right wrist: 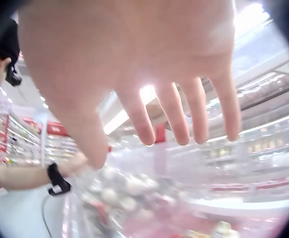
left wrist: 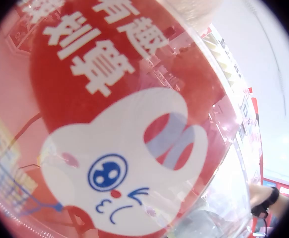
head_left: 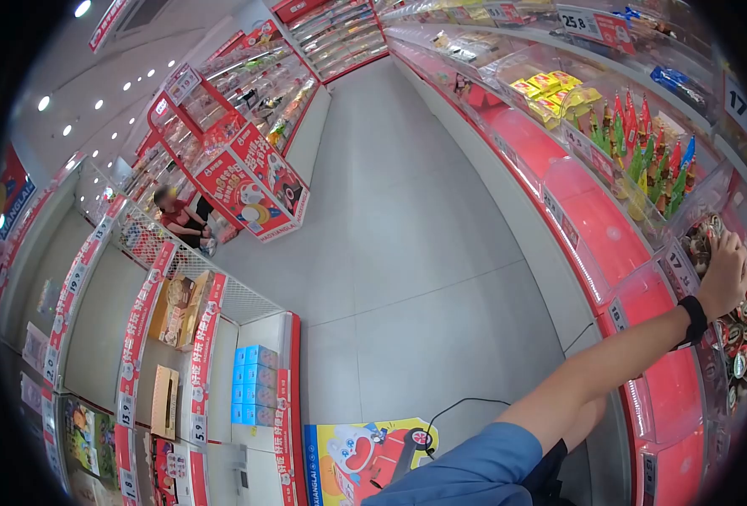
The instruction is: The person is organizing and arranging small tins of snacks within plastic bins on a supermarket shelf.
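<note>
My left hand (head_left: 728, 274) reaches into a clear bin at the right of the head view, its fingertips among dark, round-patterned wrapped packets (head_left: 743, 358). Whether it grips one cannot be told. In the left wrist view, a red panel with a white cartoon rabbit (left wrist: 129, 168) fills most of the picture, with blurred skin at the top. My right hand (right wrist: 134, 64) hangs with fingers apart and holds nothing in the right wrist view, above blurred packets (right wrist: 129, 193). The other strapped arm (right wrist: 23, 176) shows at that view's left.
Yellow packets (head_left: 550, 91) and colourful cone-shaped packs (head_left: 643, 152) lie in neighbouring bins. Left of the grey aisle stand a red display stand (head_left: 251, 181) and shelves with blue boxes (head_left: 254, 386). Someone (head_left: 184, 221) crouches near the stand. A black cable (head_left: 466, 400) crosses the floor.
</note>
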Demonstrator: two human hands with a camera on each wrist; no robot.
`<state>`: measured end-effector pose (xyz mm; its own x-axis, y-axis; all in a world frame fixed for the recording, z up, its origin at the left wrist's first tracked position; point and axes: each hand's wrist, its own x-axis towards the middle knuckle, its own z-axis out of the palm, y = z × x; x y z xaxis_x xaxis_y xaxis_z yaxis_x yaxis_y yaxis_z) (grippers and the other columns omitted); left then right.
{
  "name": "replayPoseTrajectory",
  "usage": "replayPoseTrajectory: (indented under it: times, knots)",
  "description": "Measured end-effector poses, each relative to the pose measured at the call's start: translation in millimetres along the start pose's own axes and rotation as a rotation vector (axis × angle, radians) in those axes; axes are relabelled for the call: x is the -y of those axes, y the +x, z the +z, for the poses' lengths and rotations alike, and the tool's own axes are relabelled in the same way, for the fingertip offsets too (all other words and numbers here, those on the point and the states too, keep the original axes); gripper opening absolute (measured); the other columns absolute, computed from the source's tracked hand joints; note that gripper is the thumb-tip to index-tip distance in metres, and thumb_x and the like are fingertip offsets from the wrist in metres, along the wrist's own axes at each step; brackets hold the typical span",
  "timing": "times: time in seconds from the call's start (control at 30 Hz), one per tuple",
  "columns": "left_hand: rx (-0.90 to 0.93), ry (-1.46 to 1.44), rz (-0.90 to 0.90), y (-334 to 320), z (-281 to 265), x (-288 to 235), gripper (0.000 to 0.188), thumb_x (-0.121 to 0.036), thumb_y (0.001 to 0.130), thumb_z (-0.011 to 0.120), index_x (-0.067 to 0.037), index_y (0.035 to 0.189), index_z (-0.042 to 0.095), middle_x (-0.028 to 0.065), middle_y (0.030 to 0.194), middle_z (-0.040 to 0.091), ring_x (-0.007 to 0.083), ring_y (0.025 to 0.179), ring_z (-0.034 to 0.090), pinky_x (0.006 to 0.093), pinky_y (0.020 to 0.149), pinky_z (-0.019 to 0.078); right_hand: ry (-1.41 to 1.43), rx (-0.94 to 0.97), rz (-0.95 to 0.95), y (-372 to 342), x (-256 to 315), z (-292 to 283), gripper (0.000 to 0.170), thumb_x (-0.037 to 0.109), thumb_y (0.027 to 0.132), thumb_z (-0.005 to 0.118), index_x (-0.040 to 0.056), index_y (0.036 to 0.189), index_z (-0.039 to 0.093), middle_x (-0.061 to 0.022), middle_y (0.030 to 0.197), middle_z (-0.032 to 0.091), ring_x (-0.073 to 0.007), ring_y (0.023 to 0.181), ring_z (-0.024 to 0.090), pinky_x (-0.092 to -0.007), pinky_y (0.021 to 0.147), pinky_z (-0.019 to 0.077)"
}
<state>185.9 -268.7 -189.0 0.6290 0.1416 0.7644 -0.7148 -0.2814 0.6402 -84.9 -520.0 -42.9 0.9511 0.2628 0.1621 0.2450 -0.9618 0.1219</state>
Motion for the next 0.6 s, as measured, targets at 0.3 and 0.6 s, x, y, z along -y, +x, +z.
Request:
replayPoseTrajectory:
  times: [0.3, 0.6]
  knots:
    - [0.003, 0.055, 0.023, 1, -4, -3, 0.008, -0.004, 0.075, 0.057, 0.002, 0.071, 0.054, 0.016, 0.09, 0.048, 0.0323, 0.096, 0.045, 0.0455, 0.091, 0.0323, 0.141, 0.132, 0.063, 14, -34, 33, 0.076, 0.023, 0.068, 0.076, 0.0033, 0.133, 0.043, -0.0233, 0.145, 0.03, -0.0379, 0.134, 0.029, -0.0426, 0.108, 0.0291]
    - [0.134, 0.294, -0.029, 6, -38, -25, 0.013, -0.015, 0.076, 0.059, -0.005, 0.069, 0.056, 0.0164, 0.089, 0.054, 0.0321, 0.095, 0.053, 0.0496, 0.095, 0.0318, 0.241, 0.374, 0.286, -22, -91, 68, 0.1, 0.032, 0.057, 0.085, 0.0065, 0.14, 0.036, -0.0248, 0.15, 0.019, -0.0387, 0.14, 0.019, -0.042, 0.112, 0.0231]
